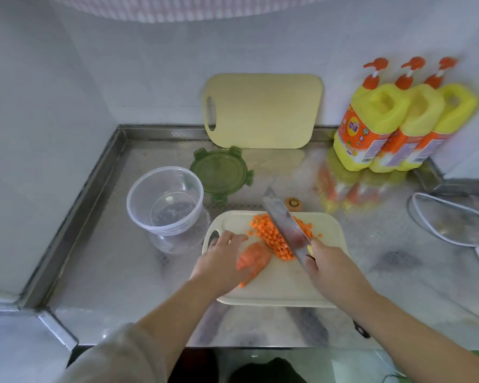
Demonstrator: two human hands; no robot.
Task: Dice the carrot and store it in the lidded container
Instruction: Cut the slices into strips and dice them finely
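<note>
On the cream plastic cutting board: heap of orange carrot dice beside uncut carrot chunk | right hand grips steel knife over the dice | left hand flat, fingers straight, beside chunk | clear round plastic container, green lid on steel desk, left of board

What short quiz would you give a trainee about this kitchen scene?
1. True or false: the green lid is fitted on the clear tub.
2. What does the right hand hold in its grip? A) knife B) spoon C) fork
3. How many yellow bottles stand by the wall?

Key: 1. False: the green lid lies on the counter beside the clear tub, which is open and empty. 2. A. 3. Three.
</note>
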